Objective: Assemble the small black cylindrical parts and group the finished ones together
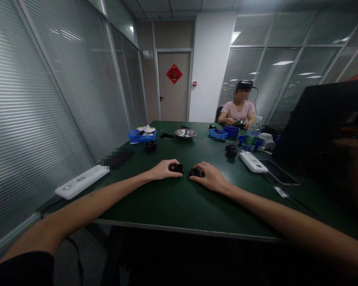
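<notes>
My left hand (164, 171) is closed around a small, glossy black rounded part (176, 168), thumb on the near side and fingers over the top. A similar black rounded part (196, 172) is gripped in my right hand (211, 177), a short gap away from the first. Both parts are at the tabletop, and their exact kind is too dark to make out. Beyond my left hand lies a cluster of black parts (150, 146). Another black cluster (231, 150) sits past my right hand.
On the green table (179, 206) stand a metal bowl (185, 134), blue trays (141, 137), a water bottle (251, 136) and a phone (279, 172). White power banks (82, 182) lie at both sides. A dark screen (325, 119) rises at right. Another person (238, 111) sits opposite.
</notes>
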### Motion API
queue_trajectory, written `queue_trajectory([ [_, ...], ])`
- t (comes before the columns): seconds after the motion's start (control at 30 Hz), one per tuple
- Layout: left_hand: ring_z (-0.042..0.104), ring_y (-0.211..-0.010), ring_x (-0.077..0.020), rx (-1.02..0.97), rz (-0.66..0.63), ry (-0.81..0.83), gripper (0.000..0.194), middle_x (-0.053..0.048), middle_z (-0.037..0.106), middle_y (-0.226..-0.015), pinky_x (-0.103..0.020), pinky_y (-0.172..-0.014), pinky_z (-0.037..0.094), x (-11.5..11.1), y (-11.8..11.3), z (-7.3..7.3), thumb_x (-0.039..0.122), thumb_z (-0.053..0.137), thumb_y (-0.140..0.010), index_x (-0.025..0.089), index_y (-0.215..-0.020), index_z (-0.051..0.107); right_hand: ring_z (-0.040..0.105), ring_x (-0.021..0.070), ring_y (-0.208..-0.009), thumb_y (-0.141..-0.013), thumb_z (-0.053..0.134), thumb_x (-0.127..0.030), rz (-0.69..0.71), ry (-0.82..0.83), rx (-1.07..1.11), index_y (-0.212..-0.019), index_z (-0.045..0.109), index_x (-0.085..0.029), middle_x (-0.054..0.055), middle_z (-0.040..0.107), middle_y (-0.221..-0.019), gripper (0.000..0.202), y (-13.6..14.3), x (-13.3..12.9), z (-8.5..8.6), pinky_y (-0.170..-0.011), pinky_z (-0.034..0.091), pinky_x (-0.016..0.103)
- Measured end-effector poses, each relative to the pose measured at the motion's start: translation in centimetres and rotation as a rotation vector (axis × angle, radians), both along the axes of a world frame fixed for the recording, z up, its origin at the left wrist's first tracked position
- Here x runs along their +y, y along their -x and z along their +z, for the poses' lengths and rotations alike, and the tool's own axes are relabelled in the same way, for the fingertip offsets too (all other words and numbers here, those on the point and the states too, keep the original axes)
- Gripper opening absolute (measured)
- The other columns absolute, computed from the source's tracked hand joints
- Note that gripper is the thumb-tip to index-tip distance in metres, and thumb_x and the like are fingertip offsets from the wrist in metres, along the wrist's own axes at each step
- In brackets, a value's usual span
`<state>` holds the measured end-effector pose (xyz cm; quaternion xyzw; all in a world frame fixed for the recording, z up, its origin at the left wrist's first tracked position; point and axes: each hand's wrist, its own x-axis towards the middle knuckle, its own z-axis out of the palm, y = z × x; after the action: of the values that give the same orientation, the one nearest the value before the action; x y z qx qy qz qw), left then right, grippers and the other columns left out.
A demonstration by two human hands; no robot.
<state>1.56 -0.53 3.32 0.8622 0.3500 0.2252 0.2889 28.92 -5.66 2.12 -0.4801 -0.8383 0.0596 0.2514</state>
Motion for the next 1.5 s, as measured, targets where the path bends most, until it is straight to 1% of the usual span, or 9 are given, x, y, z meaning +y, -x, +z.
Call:
queue_trajectory([
  [0.13,0.062,-0.105,-0.0236,-0.062,-0.020,-0.011,0.056,-0.007,0.068,-0.119,-0.033,-0.088,0.047,-0.7,0.1,-0.6,0.057,0.075,-0.082,0.019,-0.123,0.067,0.066,0.0238,-0.099,-0.091,0.074,-0.039,0.043,0.009,0.050,-0.122,0.068,-0.019,0.010,0.070,-0.113,0.037,-0.1,0.0,-0.1,-0.088,0.053,0.039],
  [0.27,0.063,-0.108,-0.0236,-0.139,-0.025,0.085,0.061,-0.009,0.068,-0.122,-0.033,-0.089,0.047,-1.8,-0.1,-0.4,0.050,0.081,-0.078,0.016,-0.126,0.063,0.068,0.0238,-0.105,-0.087,0.077,-0.025,0.062,0.025,0.159,-0.135,0.058,-0.020,0.011,0.070,-0.119,0.051,0.5,0.1,-0.3,-0.093,0.054,0.039],
  [0.43,0.066,-0.105,-0.0242,-0.154,-0.044,0.165,0.066,-0.010,0.072,-0.121,-0.033,-0.082,0.045,-2.1,-0.6,-0.7,0.047,0.083,-0.077,0.017,-0.129,0.056,0.064,0.0244,-0.107,-0.090,0.067,-0.015,0.092,-0.120,0.101,-0.130,0.061,-0.020,0.011,0.064,-0.122,0.041,1.2,-0.4,-0.5,-0.095,0.055,0.040],
  [0.57,0.067,-0.111,-0.0271,-0.180,-0.053,0.201,0.077,-0.011,0.073,-0.123,-0.035,-0.085,0.045,-1.8,-0.7,-1.1,0.045,0.084,-0.077,0.018,-0.138,0.045,0.057,0.0247,-0.122,-0.089,0.057,-0.005,0.183,-0.198,0.060,-0.146,0.052,-0.025,0.010,0.055,-0.136,0.060,1.7,-1.3,-0.2,-0.106,0.052,0.040],
  [0.77,0.067,-0.117,-0.0282,-0.200,-0.093,0.199,0.077,-0.011,0.074,-0.120,-0.038,-0.093,0.045,-1.7,-0.8,-1.1,0.042,0.083,-0.079,0.018,-0.140,0.043,0.054,0.0271,-0.120,-0.092,0.048,0.000,0.305,-0.286,0.047,-0.148,0.050,-0.023,0.010,0.063,-0.133,0.061,2.4,-1.8,0.5,-0.105,0.051,0.049],
  [1.0,0.068,-0.114,-0.0270,-0.190,-0.100,0.173,0.076,-0.009,0.075,-0.119,-0.037,-0.092,0.045,-1.5,-0.8,-1.5,0.040,0.081,-0.081,0.021,-0.143,0.042,0.052,0.0290,-0.124,-0.097,0.052,-0.007,0.419,-0.332,-0.045,-0.149,0.051,-0.024,0.010,0.062,-0.139,0.056,2.4,-2.6,0.9,-0.104,0.053,0.053],
  [1.17,0.067,-0.114,-0.0266,-0.158,-0.102,0.129,0.079,-0.008,0.075,-0.121,-0.038,-0.094,0.045,-1.4,-0.7,-1.7,0.042,0.079,-0.083,0.021,-0.148,0.040,0.053,0.0299,-0.122,-0.099,0.058,-0.019,0.412,-0.350,-0.116,-0.155,0.043,-0.026,0.011,0.059,-0.143,0.058,2.2,-3.2,1.1,-0.103,0.055,0.053],
  [1.3,0.064,-0.121,-0.0258,-0.135,-0.088,0.069,0.080,-0.009,0.070,-0.131,-0.036,-0.093,0.046,-1.3,-0.6,-1.7,0.046,0.076,-0.085,0.023,-0.151,0.037,0.054,0.0291,-0.120,-0.098,0.058,-0.017,0.361,-0.385,-0.183,-0.150,0.047,-0.023,0.011,0.060,-0.140,0.053,1.8,-2.0,1.2,-0.103,0.053,0.052],
  [1.5,0.063,-0.117,-0.0236,-0.068,-0.007,0.018,0.076,-0.010,0.066,-0.135,-0.034,-0.088,0.047,-1.4,-0.3,-1.2,0.052,0.070,-0.088,0.024,-0.151,0.037,0.054,0.0314,-0.118,-0.092,0.059,-0.013,0.045,-0.396,-0.294,-0.136,0.058,-0.019,0.013,0.062,-0.133,0.044,-3.6,2.7,1.0,-0.101,0.051,0.050],
])
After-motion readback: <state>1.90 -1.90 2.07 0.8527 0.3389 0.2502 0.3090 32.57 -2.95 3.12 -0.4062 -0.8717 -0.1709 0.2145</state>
